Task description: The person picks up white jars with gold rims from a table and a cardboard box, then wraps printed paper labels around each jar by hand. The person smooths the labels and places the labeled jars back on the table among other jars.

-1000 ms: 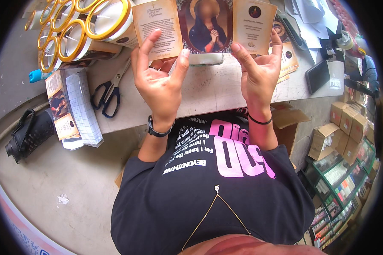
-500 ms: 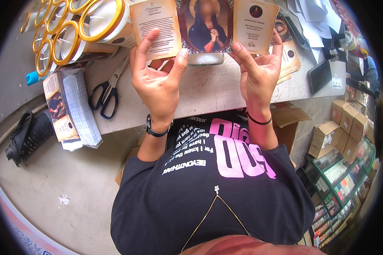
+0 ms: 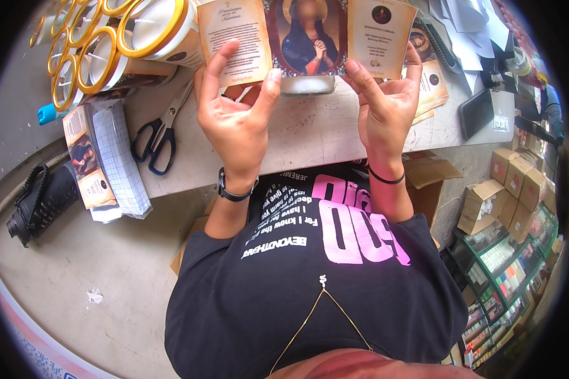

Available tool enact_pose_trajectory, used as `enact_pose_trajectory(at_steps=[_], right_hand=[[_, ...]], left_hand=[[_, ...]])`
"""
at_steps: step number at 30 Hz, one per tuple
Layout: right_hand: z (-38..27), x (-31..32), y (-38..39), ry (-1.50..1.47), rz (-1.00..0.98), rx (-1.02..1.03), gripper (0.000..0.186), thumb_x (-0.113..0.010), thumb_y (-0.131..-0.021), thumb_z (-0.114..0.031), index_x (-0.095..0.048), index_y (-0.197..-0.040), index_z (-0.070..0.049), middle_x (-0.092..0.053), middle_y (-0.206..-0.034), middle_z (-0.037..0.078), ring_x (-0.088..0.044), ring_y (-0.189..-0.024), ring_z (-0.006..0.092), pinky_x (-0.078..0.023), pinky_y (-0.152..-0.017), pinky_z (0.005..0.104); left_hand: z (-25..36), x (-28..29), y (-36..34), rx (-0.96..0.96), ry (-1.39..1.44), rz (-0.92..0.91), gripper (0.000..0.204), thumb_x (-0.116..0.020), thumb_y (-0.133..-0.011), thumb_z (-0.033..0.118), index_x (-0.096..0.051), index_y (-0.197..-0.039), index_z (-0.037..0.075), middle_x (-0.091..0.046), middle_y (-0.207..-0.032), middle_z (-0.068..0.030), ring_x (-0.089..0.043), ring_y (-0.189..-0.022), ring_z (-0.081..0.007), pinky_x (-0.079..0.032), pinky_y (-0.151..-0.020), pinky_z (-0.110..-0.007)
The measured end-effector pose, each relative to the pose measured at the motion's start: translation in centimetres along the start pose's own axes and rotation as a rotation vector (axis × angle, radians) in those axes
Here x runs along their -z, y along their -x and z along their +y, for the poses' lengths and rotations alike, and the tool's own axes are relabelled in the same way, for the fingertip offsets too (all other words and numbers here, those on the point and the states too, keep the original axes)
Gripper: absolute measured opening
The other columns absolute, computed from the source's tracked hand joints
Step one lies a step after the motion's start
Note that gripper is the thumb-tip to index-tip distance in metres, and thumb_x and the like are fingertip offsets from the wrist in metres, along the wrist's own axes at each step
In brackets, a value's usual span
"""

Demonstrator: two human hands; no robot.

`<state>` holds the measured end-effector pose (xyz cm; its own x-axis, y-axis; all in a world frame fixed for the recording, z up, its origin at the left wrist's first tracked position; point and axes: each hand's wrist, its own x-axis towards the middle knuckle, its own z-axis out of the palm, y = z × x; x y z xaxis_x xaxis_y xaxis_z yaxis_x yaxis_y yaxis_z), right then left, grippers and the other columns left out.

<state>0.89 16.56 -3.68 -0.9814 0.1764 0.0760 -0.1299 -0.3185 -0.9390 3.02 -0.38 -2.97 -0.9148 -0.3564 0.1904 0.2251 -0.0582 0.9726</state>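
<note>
Spreading wide now: my left hand (image 3: 237, 132) and right hand (image 3: 385, 104), apart, grip opposite flaps of a tan-and-maroon, three-panel paper label (image 3: 305, 50) over the pale, scuffed table (image 3: 310, 136), back from its near edge. A steadying step, I'd say; next move wants both sides level.

Tabletop (image 3: 316, 129) lies free before the printed card (image 3: 310, 57); scissors (image 3: 169, 119) and candles (image 3: 150, 30) obstruct leftward.
</note>
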Motion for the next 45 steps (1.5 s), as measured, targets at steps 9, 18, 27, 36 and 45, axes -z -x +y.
enact_pose_trajectory(at_steps=[9, 18, 27, 36, 45], right_hand=[[0.2, -0.3, 0.1, 0.008, 0.02, 0.014, 0.075, -0.074, -0.082, 0.009, -0.025, -0.139, -0.001, -0.059, -0.121, 0.018, -0.064, -0.106, 0.0235, -0.055, -0.092, 0.0334], [-0.5, -1.1, 0.5, 0.205, -0.022, 0.084, 0.091, -0.078, -0.078, 0.008, -0.016, -0.143, -0.005, -0.055, -0.122, 0.018, -0.062, -0.112, 0.0234, -0.053, -0.095, 0.0312], [-4.0, -2.5, -0.4, 1.345, -0.147, 0.776, 0.067, -0.085, -0.072, -0.015, -0.056, -0.132, -0.014, -0.039, -0.143, 0.011, -0.026, -0.137, 0.0335, -0.031, -0.109, 0.0398], [-5.1, -5.2, -2.6, 1.438, -0.304, 0.6, 0.027, -0.069, -0.076, -0.013, -0.067, -0.103, -0.018, -0.04, -0.144, 0.014, -0.026, -0.137, 0.0372, -0.02, -0.106, 0.0555], [-5.1, -5.4, -6.4, 1.407, -0.498, 0.483, 0.04, -0.063, -0.084, -0.022, -0.058, -0.123, -0.015, -0.035, -0.15, 0.014, -0.033, -0.135, 0.037, -0.022, -0.107, 0.0576]], left_hand=[[0.5, -0.1, -0.1, 0.113, -0.05, -0.003, 0.059, -0.08, -0.076, -0.006, -0.053, -0.128, -0.005, -0.048, -0.121, -0.0079, -0.062, -0.108, -0.019, -0.058, -0.092, -0.029], [0.2, -0.7, 0.1, 0.071, -0.056, -0.01, 0.058, -0.079, -0.078, -0.006, -0.049, -0.128, -0.004, -0.059, -0.114, -0.0147, -0.066, -0.101, -0.0193, -0.058, -0.088, -0.029], [0.4, -0.5, 0.0, 0.066, -0.127, -0.025, 0.058, -0.077, -0.079, -0.008, -0.048, -0.128, -0.003, -0.062, -0.113, -0.0151, -0.067, -0.097, -0.0194, -0.058, -0.088, -0.03], [0.5, -0.7, 0.0, 0.087, -0.124, -0.018, 0.055, -0.078, -0.079, -0.007, -0.049, -0.126, -0.001, -0.058, -0.115, -0.0125, -0.066, -0.094, -0.0178, -0.059, -0.083, -0.029], [0.6, -0.6, 0.0, 0.081, -0.168, -0.012, 0.055, -0.079, -0.079, -0.005, -0.05, -0.125, -0.001, -0.054, -0.119, -0.0107, -0.065, -0.099, -0.0183, -0.059, -0.085, -0.029]])
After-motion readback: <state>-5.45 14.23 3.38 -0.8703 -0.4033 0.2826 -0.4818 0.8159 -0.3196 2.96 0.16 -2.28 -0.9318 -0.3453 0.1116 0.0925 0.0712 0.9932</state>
